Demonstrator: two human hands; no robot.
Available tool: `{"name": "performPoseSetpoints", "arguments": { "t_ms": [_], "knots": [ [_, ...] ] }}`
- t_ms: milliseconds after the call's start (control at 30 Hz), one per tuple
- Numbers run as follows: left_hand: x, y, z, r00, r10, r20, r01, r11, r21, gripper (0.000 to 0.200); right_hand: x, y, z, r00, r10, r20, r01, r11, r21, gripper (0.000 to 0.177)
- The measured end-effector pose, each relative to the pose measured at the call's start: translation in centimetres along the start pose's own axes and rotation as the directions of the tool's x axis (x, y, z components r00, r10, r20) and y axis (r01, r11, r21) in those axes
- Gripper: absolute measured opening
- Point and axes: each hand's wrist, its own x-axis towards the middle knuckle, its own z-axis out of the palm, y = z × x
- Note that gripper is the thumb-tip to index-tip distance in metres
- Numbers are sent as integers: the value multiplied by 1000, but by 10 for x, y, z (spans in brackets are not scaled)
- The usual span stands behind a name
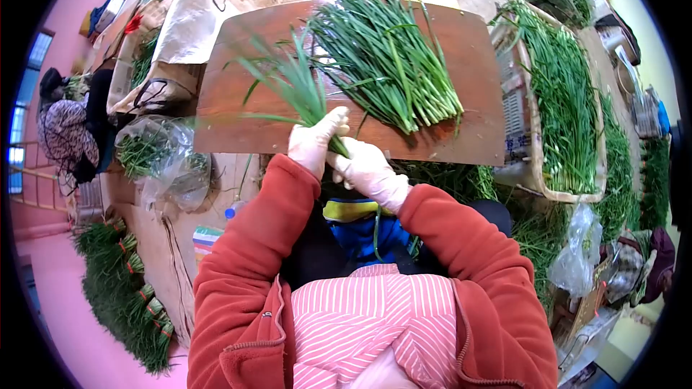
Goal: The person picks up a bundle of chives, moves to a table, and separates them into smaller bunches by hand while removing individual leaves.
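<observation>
At eleven o'clock over the brown surface [472, 75], a green bunch [306, 95] is held in the closed left hand [317, 142]; the right hand [369, 175] is curled at its stem ends, grip unclear. Probably light, limp and easily bruised, it is best grasped low.

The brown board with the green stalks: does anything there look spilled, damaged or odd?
Nothing on the brown board looks plainly spilled or damaged. The pile of green stalks lies slantwise, with a few stray leaves crossing it, so it looks slightly untidy. The bunch at the left hand and right hand is partly blurred.
</observation>
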Motion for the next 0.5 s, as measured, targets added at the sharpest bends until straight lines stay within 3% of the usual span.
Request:
{"name": "performPoseSetpoints", "arguments": {
  "t_ms": [33, 100, 133, 167, 233, 300, 333, 400, 433, 467, 500],
  "knots": [
    [8, -6, -1, 999, -14, -52, 10, 996, -89, 28, -1, -1, -1, 999, -34, 20, 35, 998, -59, 25],
    [21, -15, 0, 985, 95, -143, -123, 972, -200, 31, 5, 3, -7, 980, -187, 73, 200, 947, -250, 30],
    [26, -10, -3, 973, 116, -199, -145, 980, -140, 33, 4, 9, -8, 947, -319, 30, 292, 823, -486, 31],
    [31, 0, -10, 958, 138, -252, -162, 984, -76, 36, -3, -3, -17, 960, -278, 18, 257, 860, -441, 36],
    [69, -2, -41, 874, 271, -404, -264, 962, 74, 34, 1, -8, -43, 832, -526, -176, 413, 799, -438, 41],
    [110, -15, -91, 820, 338, -463, -166, 913, 372, 36, 17, -5, -90, 548, -758, -355, 364, 598, -714, 52],
    [127, -28, -112, 821, 341, -459, -171, 913, 371, 36, 19, -5, -115, 605, -669, -432, 224, 664, -714, 61],
    [136, -30, -121, 676, 610, -414, 11, 553, 833, 42, 27, 7, -150, 652, -498, -571, -93, 695, -713, 81],
    [128, -22, -110, 742, 472, -476, 236, 481, 844, 59, 35, 22, -157, 645, -425, -635, -263, 657, -707, 91],
    [115, -12, -85, 717, 481, -506, 312, 428, 848, 65, 39, 25, -160, 718, -209, -664, -313, 755, -577, 109],
    [105, -8, -71, 688, 487, -538, 393, 373, 840, 72, 41, 26, -159, 755, -170, -633, -262, 806, -530, 114]
  ]
}}
